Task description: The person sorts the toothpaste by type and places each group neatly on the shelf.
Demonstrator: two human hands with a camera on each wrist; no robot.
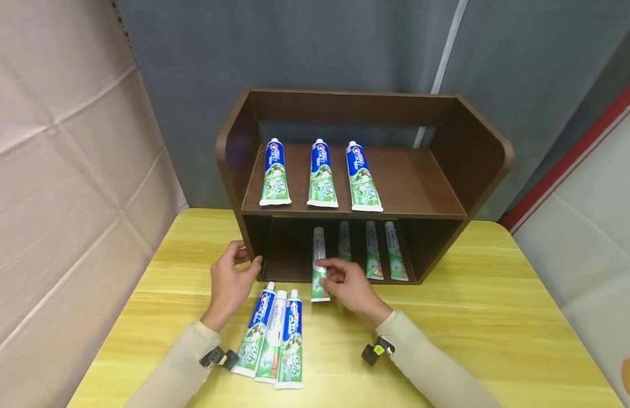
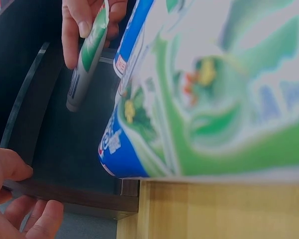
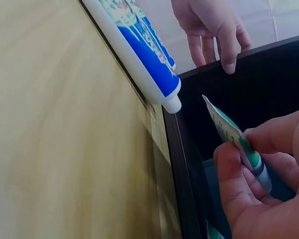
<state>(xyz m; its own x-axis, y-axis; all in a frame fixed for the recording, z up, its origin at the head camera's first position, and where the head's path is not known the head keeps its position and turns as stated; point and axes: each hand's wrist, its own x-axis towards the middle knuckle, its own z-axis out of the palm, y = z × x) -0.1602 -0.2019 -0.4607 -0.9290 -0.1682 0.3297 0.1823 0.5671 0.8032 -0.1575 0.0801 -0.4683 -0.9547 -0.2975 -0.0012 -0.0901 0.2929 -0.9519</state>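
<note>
My right hand pinches a white-and-green toothpaste tube between thumb and fingers at the lower compartment of a dark brown two-tier shelf. The tube's cap points inward and its flat end sticks out past the front edge. In the right wrist view, the thumb and a finger squeeze the tube by its sides. The left hand grips the shelf's left side panel, thumb inside and fingers outside. Three white-and-green tubes lie in the lower compartment, to the right of the held one, one partly hidden by the right hand.
Three blue-and-green toothpaste tubes lie spaced on the upper tier. In front of the shelf, two blue-and-green tubes and a white-and-green tube between them rest on the yellow wooden table. A grey curtain hangs behind.
</note>
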